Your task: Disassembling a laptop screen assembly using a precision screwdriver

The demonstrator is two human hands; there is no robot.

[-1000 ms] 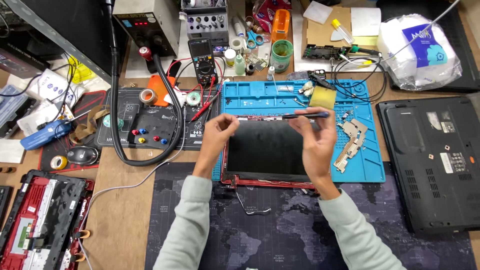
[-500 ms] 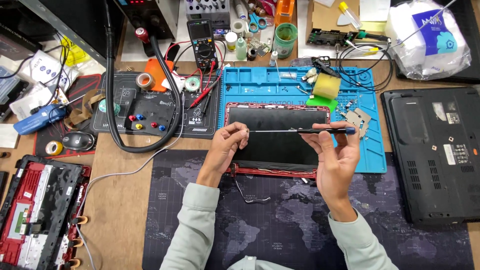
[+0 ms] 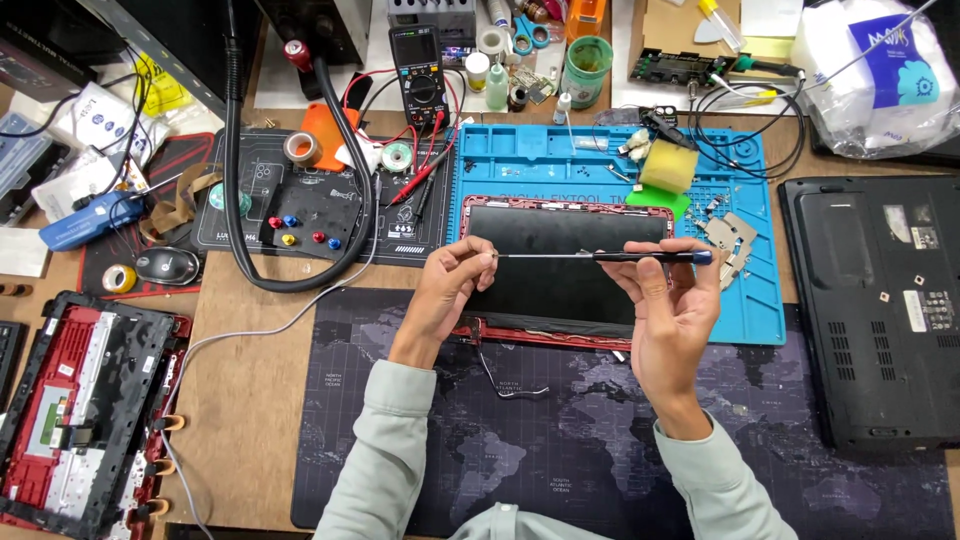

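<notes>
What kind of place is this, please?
Probably an electronics repair bench. A multimeter stands at the back, a laptop screen panel lies on a blue repair mat, and the right hand and left hand hold a screwdriver.

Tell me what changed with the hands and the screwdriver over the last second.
The screwdriver came up off the top edge of the laptop screen panel toward the person and is now held level above it. The right hand keeps the handle; the left hand left the panel's corner and pinches the tip. The panel stayed on the blue mat.
</notes>
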